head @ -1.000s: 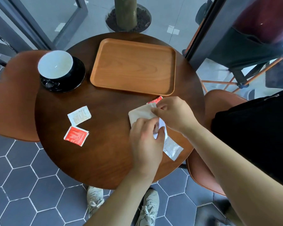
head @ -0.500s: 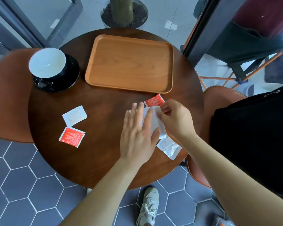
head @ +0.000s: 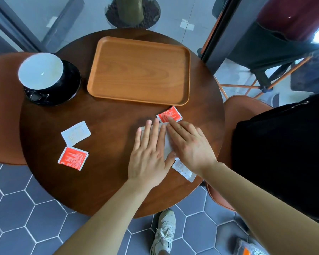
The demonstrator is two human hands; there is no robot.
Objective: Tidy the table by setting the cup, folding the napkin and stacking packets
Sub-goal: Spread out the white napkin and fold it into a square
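seen from above, a pale laced sneaker (head: 164, 230) stands on grey hexagon floor tiles (head: 15, 208) below a round, dark, glossy wooden table (head: 103, 181). 2 bare forearms reach over its near edge. the left hand (head: 149, 153) lies flat, palm down, fingers straight and slightly spread, pressing on a white folded napkin (head: 168, 149). the right hand (head: 190, 146) lies flat beside it, fingers straight, also pressing on the napkin; neither hand grips anything. a crinkled near white packet (head: 184, 171) pokes out from under the right wrist. the right index fingertip reaches the edge of a square far red packet (head: 170, 115) with white print. well to the left lie a left red packet (head: 73, 158) and, just beyond it, a left white packet (head: 75, 133). farther back sits a rectangular wooden tray (head: 140, 70) with rounded corners and visible grain. at far left, a round cup (head: 41, 70), white inside, stands on a shiny black saucer (head: 70, 83).
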